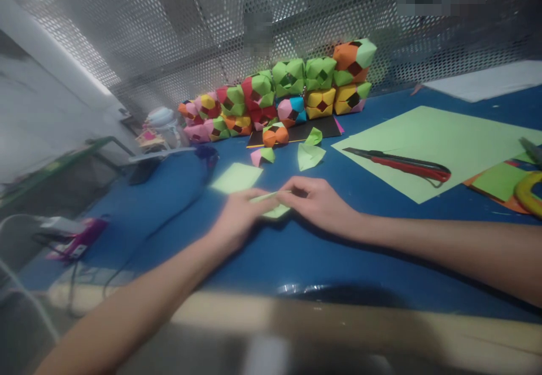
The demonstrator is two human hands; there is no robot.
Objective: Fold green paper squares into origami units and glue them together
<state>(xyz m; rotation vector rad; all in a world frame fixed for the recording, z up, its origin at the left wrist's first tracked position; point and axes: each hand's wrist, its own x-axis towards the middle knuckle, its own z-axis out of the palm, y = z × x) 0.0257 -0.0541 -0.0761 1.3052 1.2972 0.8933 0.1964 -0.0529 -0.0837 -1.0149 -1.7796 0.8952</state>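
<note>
Between my two hands, low over the blue table (249,262), is a small piece of light green paper (277,211), partly covered by fingers. My left hand (237,214) grips its left side, thumb and fingers together. From the right, my right hand (317,203) pinches the paper's upper edge, its fingers bent. Just beyond my left hand lies a flat light green paper square (237,178). Folded green paper pieces (311,156) and a pink and green folded piece (263,156) rest a little farther back.
Colourful folded-paper cubes (288,78) stand stacked along the perforated metal screen. At right, a red and black utility knife (398,163) lies on a large green sheet (423,129), near yellow scissor handles (529,194). A cable and a purple power strip (84,236) are at left.
</note>
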